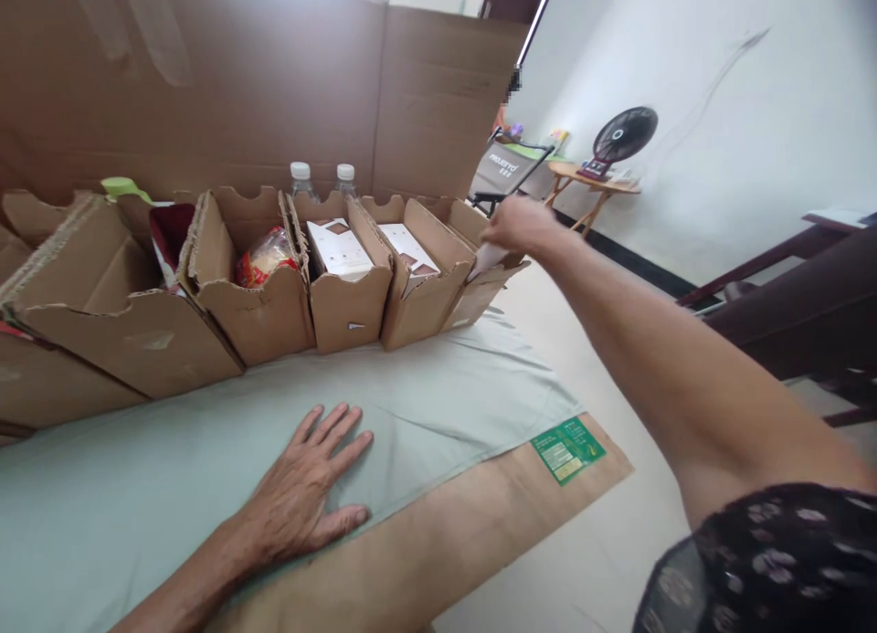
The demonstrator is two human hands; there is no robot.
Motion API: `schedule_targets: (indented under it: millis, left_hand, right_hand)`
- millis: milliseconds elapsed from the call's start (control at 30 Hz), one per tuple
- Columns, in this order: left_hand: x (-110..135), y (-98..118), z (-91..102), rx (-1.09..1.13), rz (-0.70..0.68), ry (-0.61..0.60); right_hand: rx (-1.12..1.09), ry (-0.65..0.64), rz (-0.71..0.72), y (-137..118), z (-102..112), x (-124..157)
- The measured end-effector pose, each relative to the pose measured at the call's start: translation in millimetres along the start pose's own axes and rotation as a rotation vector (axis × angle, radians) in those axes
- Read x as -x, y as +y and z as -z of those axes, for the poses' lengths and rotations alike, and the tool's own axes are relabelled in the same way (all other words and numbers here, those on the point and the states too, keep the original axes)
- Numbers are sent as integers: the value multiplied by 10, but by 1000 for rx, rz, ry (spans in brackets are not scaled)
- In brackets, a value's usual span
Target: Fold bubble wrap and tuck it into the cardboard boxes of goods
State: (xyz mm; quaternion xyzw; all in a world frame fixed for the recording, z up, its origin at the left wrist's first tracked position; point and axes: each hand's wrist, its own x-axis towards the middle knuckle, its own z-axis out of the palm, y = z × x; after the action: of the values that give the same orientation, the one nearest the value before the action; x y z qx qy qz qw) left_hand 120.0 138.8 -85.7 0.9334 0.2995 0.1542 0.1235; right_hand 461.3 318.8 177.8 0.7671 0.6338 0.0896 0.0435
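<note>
My left hand (308, 487) lies flat on the pale green cloth (438, 395), fingers spread, holding nothing. At the far right end of the row, my right hand (517, 226) reaches over the last cardboard box (472, 300). Its fingers are closed on a thin white item (488, 258), partly inside that box; its kind does not show. Beside it, one cardboard bin (417, 318) holds a white carton (409, 249), and the bin to its left holds another white carton (339, 249). A red and clear packet (267, 260) sits in the bin further left.
A tall cardboard panel (274, 94) stands behind the bins, with two white-capped bottles (300, 181) in front of it. A dark red item (171, 236) and a green item (127, 189) show at the left. A fan (623, 135) stands on a small wooden table (596, 181).
</note>
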Motion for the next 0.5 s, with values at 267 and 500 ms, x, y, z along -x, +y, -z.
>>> schedule_targets:
  millis: [267, 500]
  left_hand:
    - [-59, 540, 569, 154, 96, 716]
    - [213, 428, 588, 186, 376, 256]
  right_hand:
    - [-531, 634, 560, -273, 277, 1864]
    - [-621, 202, 665, -687, 144, 1458]
